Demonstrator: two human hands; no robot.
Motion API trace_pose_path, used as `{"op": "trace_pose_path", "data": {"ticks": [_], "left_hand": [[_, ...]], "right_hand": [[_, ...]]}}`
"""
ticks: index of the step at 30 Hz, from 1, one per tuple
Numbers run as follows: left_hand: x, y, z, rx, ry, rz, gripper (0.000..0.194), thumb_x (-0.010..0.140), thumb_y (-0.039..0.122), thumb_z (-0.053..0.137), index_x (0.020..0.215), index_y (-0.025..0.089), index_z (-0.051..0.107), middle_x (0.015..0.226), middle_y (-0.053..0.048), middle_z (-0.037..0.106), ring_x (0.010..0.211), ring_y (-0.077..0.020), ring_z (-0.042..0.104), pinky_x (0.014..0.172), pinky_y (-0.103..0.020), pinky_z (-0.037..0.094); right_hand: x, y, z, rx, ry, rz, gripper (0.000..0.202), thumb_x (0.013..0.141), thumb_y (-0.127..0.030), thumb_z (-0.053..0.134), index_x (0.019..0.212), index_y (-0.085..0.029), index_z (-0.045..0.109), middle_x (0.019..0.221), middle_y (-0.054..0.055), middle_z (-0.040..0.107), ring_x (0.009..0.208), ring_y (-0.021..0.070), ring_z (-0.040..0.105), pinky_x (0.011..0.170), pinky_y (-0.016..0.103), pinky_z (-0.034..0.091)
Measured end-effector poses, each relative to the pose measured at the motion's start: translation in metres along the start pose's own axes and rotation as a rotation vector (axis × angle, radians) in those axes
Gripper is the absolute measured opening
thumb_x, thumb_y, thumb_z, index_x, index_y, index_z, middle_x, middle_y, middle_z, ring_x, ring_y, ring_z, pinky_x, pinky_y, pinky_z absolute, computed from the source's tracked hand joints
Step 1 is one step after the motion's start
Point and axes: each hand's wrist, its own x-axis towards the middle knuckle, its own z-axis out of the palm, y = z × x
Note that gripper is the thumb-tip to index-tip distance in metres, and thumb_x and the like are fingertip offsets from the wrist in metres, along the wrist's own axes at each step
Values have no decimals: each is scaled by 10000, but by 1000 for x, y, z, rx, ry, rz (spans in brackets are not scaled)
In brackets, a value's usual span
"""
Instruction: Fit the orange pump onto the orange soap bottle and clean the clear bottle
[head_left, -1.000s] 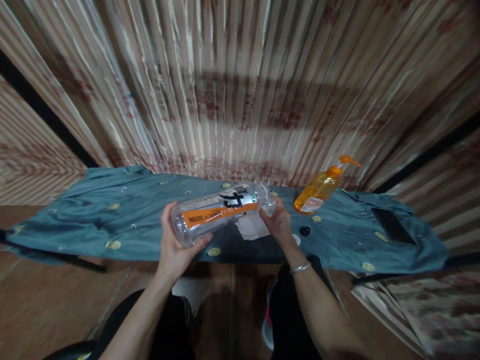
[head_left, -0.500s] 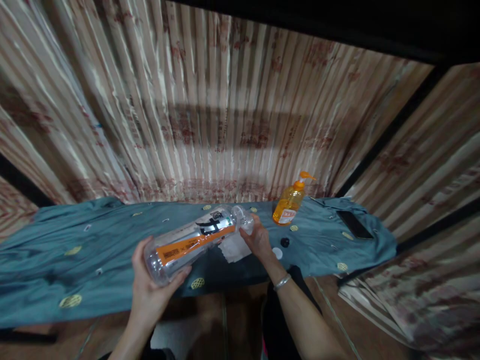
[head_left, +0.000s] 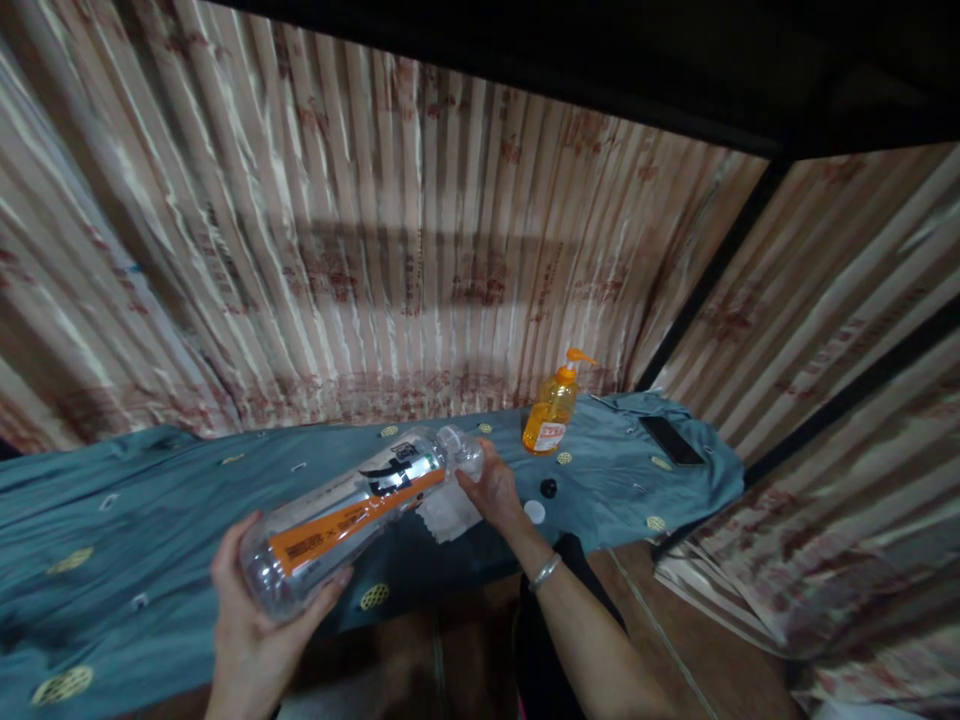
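My left hand (head_left: 262, 610) is wrapped round the base of a large clear plastic bottle (head_left: 352, 520) with an orange and silver label. The bottle lies tilted in the air, its neck toward the right. In my right hand (head_left: 496, 490) is a small clear plastic container (head_left: 470, 458), held against the large bottle's mouth; its exact shape is partly hidden by the fingers. Whether liquid passes between them I cannot tell. Under the bottle's neck a white tissue (head_left: 448, 512) lies on the cloth. A black cap (head_left: 549, 488) and a white round lid (head_left: 534, 512) are beside my right wrist.
A pump bottle of orange liquid (head_left: 551, 415) stands upright behind my right hand. Farther right lies a dark phone (head_left: 671, 440). Wrinkled teal cloth (head_left: 165, 500) covers the narrow table. Striped curtains (head_left: 390, 220) hang behind it, with black frame bars (head_left: 712, 270) at the right.
My view has turned slightly, so the whole scene sits farther left. The large bottle's base and my left hand appear lower; both hands keep their holds.
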Motion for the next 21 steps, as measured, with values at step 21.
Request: {"op": "trace_pose_path", "data": {"ticks": [21], "left_hand": [[-2, 8, -1, -16, -13, 35, 963, 641, 484, 886, 1462, 341, 403, 1361, -107, 524, 1205, -372, 599, 1141, -669, 444]], "right_hand": [[0, -6, -6, 19, -11, 53, 475, 796, -166, 735, 1237, -194, 561, 1140, 117, 772, 1072, 260, 761, 930, 391, 607]]}}
